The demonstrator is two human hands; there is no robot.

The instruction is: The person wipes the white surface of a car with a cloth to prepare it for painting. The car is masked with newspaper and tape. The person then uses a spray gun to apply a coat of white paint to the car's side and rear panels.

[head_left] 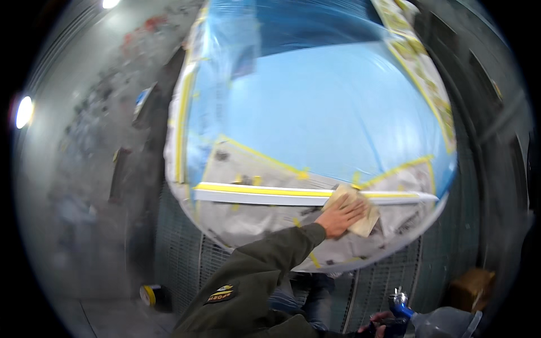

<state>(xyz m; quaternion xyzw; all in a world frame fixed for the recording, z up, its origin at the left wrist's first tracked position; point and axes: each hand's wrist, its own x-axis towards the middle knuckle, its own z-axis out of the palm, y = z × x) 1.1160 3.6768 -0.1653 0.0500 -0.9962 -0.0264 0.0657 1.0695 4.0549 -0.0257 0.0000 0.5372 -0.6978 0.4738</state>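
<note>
A car body is wrapped in blue plastic film (332,112), grey masking paper (248,222) and yellow tape. One long white strip (253,195) lies bare between the masking. My left hand (340,217), in an olive sleeve, presses a tan cloth (365,222) flat against the right part of that strip. My right hand (376,328) sits at the bottom edge, closed on the grip of a spray gun (401,310) with a blue fitting and a clear cup (445,324). The gun hangs low, well apart from the car.
A roll of yellow tape (149,294) lies on the floor at lower left. A brown cardboard box (472,287) stands at lower right. Metal floor grating (180,265) runs under the car. Grey booth walls with lamps (23,111) close in at left.
</note>
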